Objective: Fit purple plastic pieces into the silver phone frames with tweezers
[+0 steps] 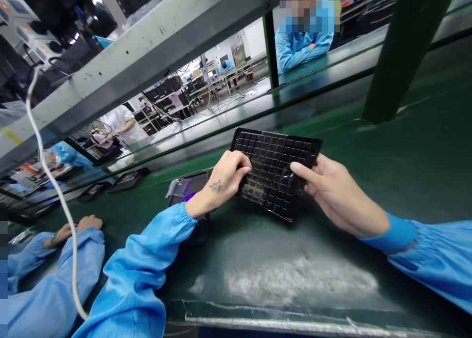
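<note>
A black plastic tray (pixel 275 173) with a grid of small square pockets is held tilted above the green bench. Part of its face, down the middle and lower left, looks clear and glossy, like a see-through strip. My right hand (pixel 332 193) grips the tray's right edge, thumb on the face and fingers behind. At the left edge, my left hand (pixel 226 178) is closed with its fingers curled in against the tray; its fingertips are partly hidden. Behind my left wrist lies another black tray (pixel 201 181) on the bench, with clear film (pixel 177 187) and purple bits (pixel 189 196) on it.
The green bench top (pixel 295 279) has a worn front edge. A white cable (pixel 55 185) hangs on the left, near a co-worker's hands (pixel 90 223). More black trays (pixel 129 180) lie further back. A grey beam (pixel 147 53) and green post (pixel 401 58) stand ahead; a person in blue (pixel 304 50) leans beyond.
</note>
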Available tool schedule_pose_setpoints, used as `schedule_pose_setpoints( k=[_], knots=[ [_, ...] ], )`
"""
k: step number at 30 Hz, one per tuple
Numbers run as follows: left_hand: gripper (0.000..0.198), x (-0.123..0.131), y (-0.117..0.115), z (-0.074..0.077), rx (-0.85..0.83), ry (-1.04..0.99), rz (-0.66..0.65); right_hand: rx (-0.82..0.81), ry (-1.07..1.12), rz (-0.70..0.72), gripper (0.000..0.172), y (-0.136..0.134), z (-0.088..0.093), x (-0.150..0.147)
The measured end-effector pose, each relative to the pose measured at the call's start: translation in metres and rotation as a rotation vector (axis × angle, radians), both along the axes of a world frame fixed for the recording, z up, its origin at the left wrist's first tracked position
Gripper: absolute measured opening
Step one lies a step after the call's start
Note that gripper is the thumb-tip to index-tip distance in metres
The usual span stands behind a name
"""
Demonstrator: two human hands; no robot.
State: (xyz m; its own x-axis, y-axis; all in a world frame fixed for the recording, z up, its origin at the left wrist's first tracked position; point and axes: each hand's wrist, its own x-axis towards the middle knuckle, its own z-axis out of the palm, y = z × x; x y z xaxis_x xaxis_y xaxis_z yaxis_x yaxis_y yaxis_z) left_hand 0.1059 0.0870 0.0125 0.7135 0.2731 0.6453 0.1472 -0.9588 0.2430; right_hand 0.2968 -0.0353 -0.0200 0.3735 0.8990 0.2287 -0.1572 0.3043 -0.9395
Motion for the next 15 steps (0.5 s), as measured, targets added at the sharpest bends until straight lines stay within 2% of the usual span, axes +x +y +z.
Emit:
schedule_pose_setpoints(
  k=[6, 10, 13, 15],
  knots=[
    [0.02, -0.009, 0.0, -0.002, -0.238, -0.061, -0.141, -0.048, 0.115, 0.04, 0.026, 0.006, -0.001, 0.008],
    [0.027, -0.015, -0.007, -0.001, -0.438, -0.131, -0.248, -0.11, 0.192, -0.064, 0.016, 0.016, -0.001, 0.019],
    [0.025, -0.021, -0.011, 0.001, -0.537, -0.167, -0.276, -0.138, 0.203, -0.107, 0.012, 0.021, -0.003, 0.025],
    [0.022, -0.026, -0.012, 0.001, -0.581, -0.171, -0.247, -0.148, 0.196, -0.11, 0.011, 0.022, -0.004, 0.027]
  ],
)
